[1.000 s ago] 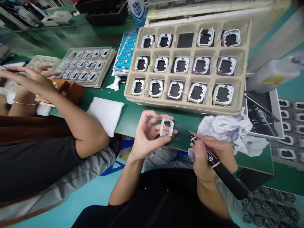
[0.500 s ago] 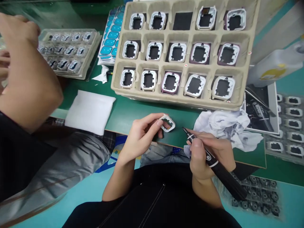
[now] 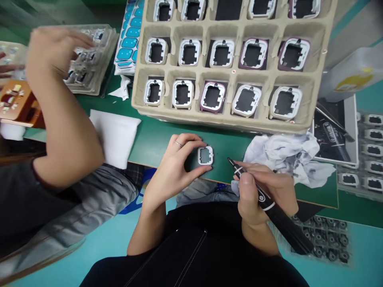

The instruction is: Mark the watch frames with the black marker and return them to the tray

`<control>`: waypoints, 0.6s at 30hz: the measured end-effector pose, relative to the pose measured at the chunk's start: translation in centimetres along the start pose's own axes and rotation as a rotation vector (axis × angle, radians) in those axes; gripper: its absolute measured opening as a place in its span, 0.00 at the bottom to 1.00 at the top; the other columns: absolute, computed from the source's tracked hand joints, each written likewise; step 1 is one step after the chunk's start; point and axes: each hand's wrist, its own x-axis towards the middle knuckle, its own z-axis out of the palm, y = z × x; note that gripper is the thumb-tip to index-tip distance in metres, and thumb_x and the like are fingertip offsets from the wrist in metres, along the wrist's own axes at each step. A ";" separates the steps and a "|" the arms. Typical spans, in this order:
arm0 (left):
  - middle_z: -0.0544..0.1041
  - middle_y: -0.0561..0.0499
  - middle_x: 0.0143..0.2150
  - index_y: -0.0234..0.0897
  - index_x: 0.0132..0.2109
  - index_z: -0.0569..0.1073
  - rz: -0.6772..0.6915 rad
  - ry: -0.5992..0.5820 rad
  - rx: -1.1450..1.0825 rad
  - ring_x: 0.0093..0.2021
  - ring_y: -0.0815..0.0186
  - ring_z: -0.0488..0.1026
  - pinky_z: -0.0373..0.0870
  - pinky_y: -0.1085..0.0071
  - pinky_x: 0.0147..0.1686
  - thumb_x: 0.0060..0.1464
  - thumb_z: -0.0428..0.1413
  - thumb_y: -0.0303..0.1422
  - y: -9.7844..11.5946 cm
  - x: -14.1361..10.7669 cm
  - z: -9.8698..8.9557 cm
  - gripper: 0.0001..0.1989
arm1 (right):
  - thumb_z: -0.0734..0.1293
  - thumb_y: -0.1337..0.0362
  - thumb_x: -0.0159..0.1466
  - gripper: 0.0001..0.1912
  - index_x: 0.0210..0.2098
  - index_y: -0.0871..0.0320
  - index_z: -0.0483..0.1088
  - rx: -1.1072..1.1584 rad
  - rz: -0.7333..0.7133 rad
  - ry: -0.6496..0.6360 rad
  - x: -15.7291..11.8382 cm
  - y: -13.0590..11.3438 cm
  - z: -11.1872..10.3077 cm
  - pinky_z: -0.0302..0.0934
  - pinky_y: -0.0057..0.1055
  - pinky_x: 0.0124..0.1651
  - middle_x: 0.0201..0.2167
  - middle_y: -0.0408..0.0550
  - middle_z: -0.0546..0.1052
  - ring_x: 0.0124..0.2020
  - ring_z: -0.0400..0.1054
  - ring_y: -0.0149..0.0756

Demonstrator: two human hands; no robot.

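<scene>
My left hand pinches a small white square frame between thumb and fingers, just above the green mat's near edge. My right hand grips a black marker pen, its tip pointing up-left toward the frame, a short gap away. Behind both hands stands a beige pulp tray whose compartments hold several similar white and purple-edged frames.
A crumpled white cloth lies right of my hands. A white pad lies to the left. A co-worker's arm reaches over a clear tray of parts at far left. More frames lie at far right.
My left hand turned the frame so its face points at the camera. The view tilted down and closer. The co-worker's hand moved over the clear tray.
</scene>
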 end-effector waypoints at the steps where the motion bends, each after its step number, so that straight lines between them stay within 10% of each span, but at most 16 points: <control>1: 0.84 0.41 0.64 0.46 0.61 0.81 -0.003 0.019 -0.035 0.64 0.45 0.80 0.83 0.47 0.65 0.65 0.77 0.41 0.0 0.1 0.1 0.23 | 0.78 0.68 0.71 0.05 0.42 0.52 0.79 0.009 0.006 0.000 0.0 0.0 0.0 0.92 0.49 0.42 0.29 0.41 0.82 0.31 0.86 0.44; 7: 0.89 0.48 0.51 0.47 0.65 0.79 -0.083 0.058 -0.409 0.47 0.58 0.89 0.89 0.62 0.50 0.66 0.76 0.34 2.0 -0.2 2.5 0.25 | 0.77 0.68 0.72 0.07 0.37 0.52 0.79 0.036 0.014 -0.058 0.3 -0.4 -0.3 0.93 0.52 0.48 0.29 0.40 0.82 0.32 0.86 0.42; 18: 0.90 0.49 0.53 0.47 0.63 0.84 -0.056 0.123 -0.480 0.46 0.61 0.91 0.93 0.67 0.50 0.67 0.75 0.37 2.8 -0.2 4.1 0.21 | 0.76 0.71 0.71 0.08 0.38 0.51 0.81 -0.069 0.020 -0.120 0.7 -0.8 0.1 0.93 0.51 0.53 0.28 0.37 0.81 0.27 0.80 0.37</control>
